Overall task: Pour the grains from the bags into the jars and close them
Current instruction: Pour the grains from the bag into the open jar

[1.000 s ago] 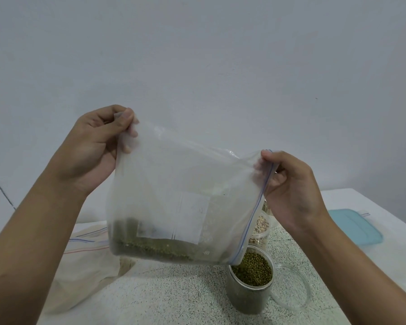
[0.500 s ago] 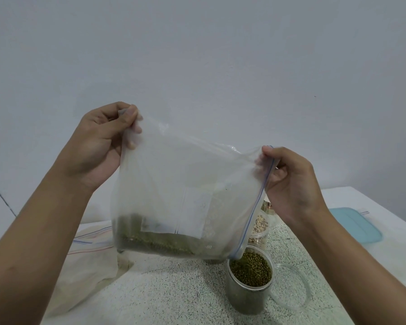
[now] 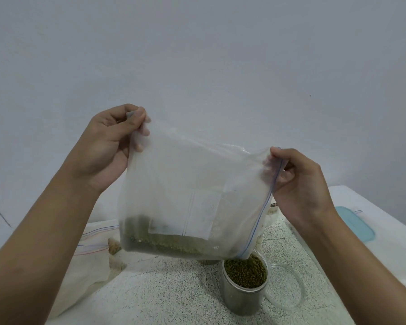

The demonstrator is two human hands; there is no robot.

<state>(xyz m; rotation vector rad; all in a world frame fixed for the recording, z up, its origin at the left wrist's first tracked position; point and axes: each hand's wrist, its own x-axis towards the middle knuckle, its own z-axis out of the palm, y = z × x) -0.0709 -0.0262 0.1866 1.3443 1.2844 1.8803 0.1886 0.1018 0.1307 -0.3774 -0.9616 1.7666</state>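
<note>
I hold a clear zip bag of green mung beans in the air, tipped so its zip edge points down to the right. My left hand pinches the bag's upper left corner. My right hand pinches the zip edge at the upper right. The beans lie along the bag's bottom, and its low corner hangs just above an open clear jar nearly full of green beans. The jar's clear lid lies flat on the table to its right.
A flattened zip bag lies on the speckled table at left. Another jar with pale grains stands behind the held bag, mostly hidden. A teal lid lies at the right on the white surface.
Both hands have shifted the bag slightly; its low corner now hangs closer over the jar's mouth, and beans have slid toward that corner.
</note>
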